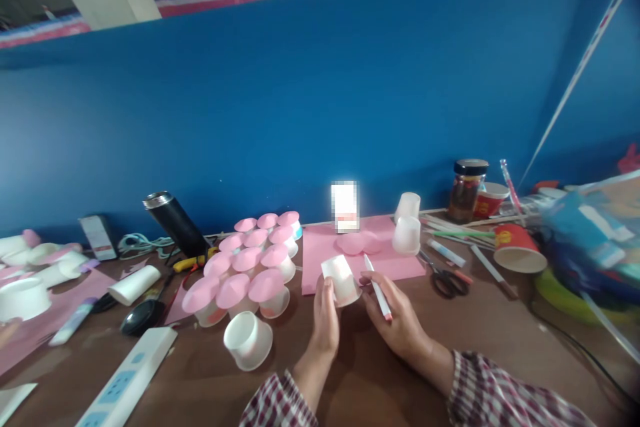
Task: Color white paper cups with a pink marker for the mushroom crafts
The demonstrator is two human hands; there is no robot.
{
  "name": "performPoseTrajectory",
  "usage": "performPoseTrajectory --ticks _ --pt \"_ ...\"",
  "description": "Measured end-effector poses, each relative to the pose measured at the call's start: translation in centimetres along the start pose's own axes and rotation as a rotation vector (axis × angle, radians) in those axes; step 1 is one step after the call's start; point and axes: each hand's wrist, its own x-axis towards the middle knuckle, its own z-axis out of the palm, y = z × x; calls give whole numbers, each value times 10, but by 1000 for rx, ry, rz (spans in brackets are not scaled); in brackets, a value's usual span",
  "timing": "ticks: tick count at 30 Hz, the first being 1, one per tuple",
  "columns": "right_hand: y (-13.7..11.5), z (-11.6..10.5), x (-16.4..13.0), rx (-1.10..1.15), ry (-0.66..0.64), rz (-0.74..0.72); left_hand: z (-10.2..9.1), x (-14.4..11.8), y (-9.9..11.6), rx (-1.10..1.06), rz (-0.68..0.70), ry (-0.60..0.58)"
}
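Brown table [350, 373] under blue wall; left hand [325, 317] grips white cup [341, 279], right hand [395, 320] pinches marker [378, 295]; steady the cup, keep strokes light.

A black flask [175, 221] leans against the blue wall [280, 107]. Scissors [447, 279] lie beside the pink paper sheet [330, 247]. A dark-lidded jar [466, 190] stands near a tipped red paper cup [517, 248]. A white power strip [127, 380] lies near the wooden table's [360, 380] front edge.

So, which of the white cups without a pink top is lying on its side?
The white cup lying alone in front of the pink-topped cups, its open mouth facing the camera. The two bare cups by the pink sheet stand upside down.
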Motion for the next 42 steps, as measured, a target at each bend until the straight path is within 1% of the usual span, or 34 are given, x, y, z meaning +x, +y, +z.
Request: performPoseTrajectory --ticks 5,9,12,15,18,24,30,34,37,42 --pt "3 1 -1 -8 21 -2 3 -3 9 149 76 -66" --pt "5 1 -1 -25 45 -18 7 -7 15 155 87 -128" --pt "5 0 -1 -36 48 -16 8 -9 19 169 82 -140" --pt "5 0 0 -42 46 -5 10 -11 23 199 83 -137" --pt "6 -1 0 -55 52 4 11 -12 26 238 113 -117" --pt "9 0 1 -76 23 57 12 -11 25 270 149 -89" --pt "11 0 1 -100 -1 91 12 -14 28 419 194 -101" --pt "15 0 -1 -111 -2 104 9 -13 24 488 263 -60" --pt "16 -2 -2 -112 1 109 6 -12 17 510 315 -55" --pt "16 -3 -1 -109 11 123 5 -13 13 520 306 -26"
